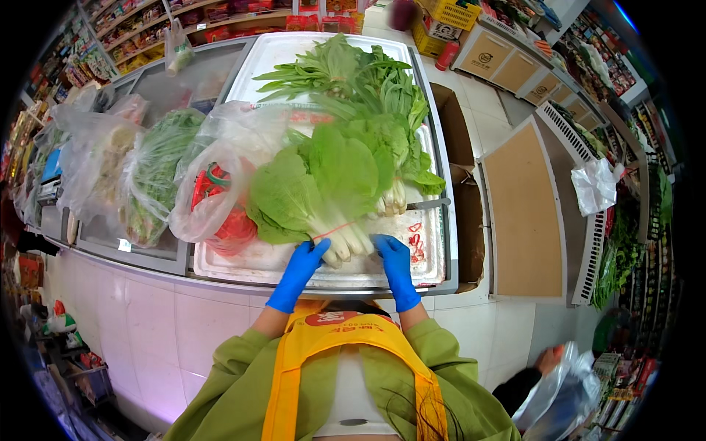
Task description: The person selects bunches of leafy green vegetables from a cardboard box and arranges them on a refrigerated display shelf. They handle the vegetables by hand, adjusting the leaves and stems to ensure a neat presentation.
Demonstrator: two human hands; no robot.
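A bundle of leafy greens with pale stalks, bound by a red band, lies on a white foam box lid before me. My left hand, in a blue glove, is at the left of the stalks, its fingertips by the band; whether it grips them is unclear. My right hand, gloved in blue too, is just right of the stalk ends with its fingers bent. More bundled greens lie behind. Left of the bundle sits a plastic bag holding red packages.
Clear bags of vegetables line the counter at the left. Narrow-leaved greens lie on the far foam lid. Open cardboard boxes stand right of the counter. At the lower right, another person's hand is beside a plastic bag.
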